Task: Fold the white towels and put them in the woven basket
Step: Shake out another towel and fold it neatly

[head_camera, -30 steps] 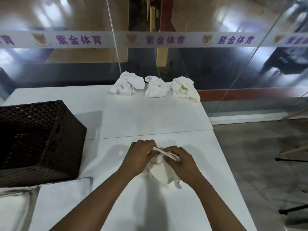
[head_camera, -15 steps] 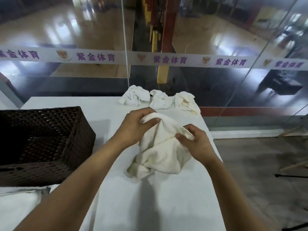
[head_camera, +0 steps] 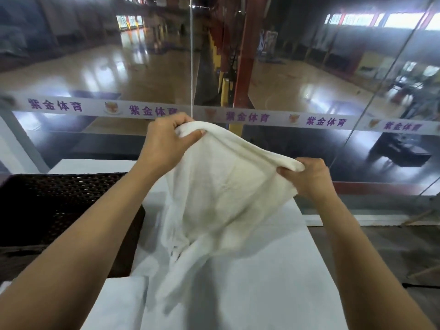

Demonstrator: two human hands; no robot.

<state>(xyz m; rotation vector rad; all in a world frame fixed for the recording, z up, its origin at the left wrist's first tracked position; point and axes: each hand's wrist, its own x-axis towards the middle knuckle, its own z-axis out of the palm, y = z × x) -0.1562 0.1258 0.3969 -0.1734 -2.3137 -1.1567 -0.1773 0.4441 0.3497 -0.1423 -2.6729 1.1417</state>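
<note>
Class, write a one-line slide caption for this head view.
Left hand and right hand hold a white towel spread above the table, beside the woven basket.

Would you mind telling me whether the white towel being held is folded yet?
Not folded: the white cloth towel hangs spread and rumpled between left hand and right hand.

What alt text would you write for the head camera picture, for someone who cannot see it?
Two bare hands hold a white towel up above a white table, the left hand gripping one top corner higher and the right hand pinching the other. A dark woven basket sits on the left, and a glass wall stands behind.
</note>
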